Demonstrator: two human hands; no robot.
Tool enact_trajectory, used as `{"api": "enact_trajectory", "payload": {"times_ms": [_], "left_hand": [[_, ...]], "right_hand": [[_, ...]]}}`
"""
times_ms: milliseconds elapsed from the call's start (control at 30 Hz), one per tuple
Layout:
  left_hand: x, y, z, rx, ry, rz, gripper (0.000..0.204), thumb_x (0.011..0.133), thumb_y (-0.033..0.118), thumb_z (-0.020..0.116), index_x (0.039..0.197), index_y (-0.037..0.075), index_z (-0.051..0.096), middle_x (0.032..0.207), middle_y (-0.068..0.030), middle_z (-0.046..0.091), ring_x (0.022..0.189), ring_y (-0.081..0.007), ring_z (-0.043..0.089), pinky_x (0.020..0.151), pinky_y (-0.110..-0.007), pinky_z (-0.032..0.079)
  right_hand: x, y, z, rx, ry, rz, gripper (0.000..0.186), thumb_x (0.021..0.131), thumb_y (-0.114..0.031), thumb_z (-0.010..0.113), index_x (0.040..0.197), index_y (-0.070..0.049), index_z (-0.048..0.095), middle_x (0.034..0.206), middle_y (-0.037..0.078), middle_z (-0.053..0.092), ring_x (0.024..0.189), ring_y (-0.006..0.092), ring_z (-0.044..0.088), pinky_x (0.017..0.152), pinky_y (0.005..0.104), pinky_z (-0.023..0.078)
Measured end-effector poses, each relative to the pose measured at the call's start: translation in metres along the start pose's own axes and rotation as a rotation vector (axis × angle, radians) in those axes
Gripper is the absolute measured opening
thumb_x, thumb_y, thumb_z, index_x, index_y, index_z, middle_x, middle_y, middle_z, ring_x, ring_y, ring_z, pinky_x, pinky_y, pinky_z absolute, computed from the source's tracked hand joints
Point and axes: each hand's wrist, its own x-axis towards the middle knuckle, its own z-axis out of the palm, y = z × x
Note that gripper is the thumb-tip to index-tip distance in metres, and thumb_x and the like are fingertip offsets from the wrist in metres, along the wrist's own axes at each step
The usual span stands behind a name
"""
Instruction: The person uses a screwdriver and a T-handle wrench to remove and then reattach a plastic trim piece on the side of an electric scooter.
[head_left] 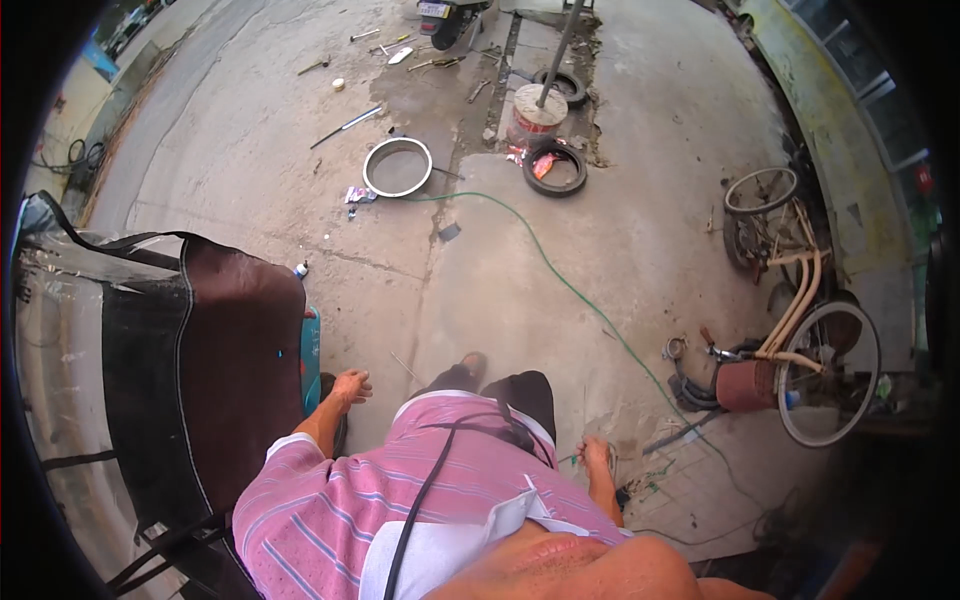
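Note:
My left hand (351, 387) hangs beside the dark brown and black cover (240, 350) on my left, its fingers loosely apart and nothing visible in them. A teal box-like thing (311, 350) shows at the edge of that cover, close to this hand. On my right side, my right hand (596, 453) is low with its fingers curled in. Something thin and green shows at its fingertips, too small to make out. Scattered green bits (655, 482) lie on the ground near it.
A green hose (545, 262) runs across the concrete from a round metal rim (397, 167). Ahead stand a bucket with a pole (538, 112) and a tyre (555, 168). Several tools (345, 127) lie far left. A bicycle (800, 300) with a red-brown basket (746, 387) is at right.

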Motion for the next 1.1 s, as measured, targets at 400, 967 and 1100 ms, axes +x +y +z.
{"api": "enact_trajectory", "payload": {"times_ms": [400,967,1100], "left_hand": [[-0.03,0.038,0.045,-0.105,0.094,-0.188,0.04,0.099,0.029,0.06,0.128,0.002,0.056,0.108,-0.0171,0.071,0.086,-0.0274,0.071,0.072,-0.04,0.056],[0.01,0.017,0.036,-0.57,0.257,-0.252,0.037,0.102,0.034,0.055,0.122,0.004,0.058,0.11,-0.0168,0.069,0.094,-0.0297,0.071,0.075,-0.042,0.059],[0.037,0.011,0.016,-0.617,0.284,-0.288,0.038,0.102,0.035,0.055,0.123,0.003,0.057,0.111,-0.0182,0.069,0.095,-0.0312,0.072,0.073,-0.042,0.06]], "right_hand": [[0.038,-0.122,0.007,-0.479,-0.224,0.01,0.027,0.094,-0.024,0.053,0.08,-0.004,0.066,0.071,0.009,0.067,0.06,0.0212,0.065,0.055,0.037,0.051],[0.213,-0.494,0.191,-0.341,-0.188,-0.128,0.013,0.094,-0.016,0.056,0.086,-0.008,0.06,0.069,0.005,0.061,0.054,0.0163,0.058,0.044,0.0302,0.044],[0.221,-0.542,0.314,-0.466,-0.329,-0.209,0.009,0.094,-0.014,0.056,0.09,-0.006,0.059,0.072,0.007,0.062,0.055,0.0175,0.059,0.044,0.0299,0.043]]}}
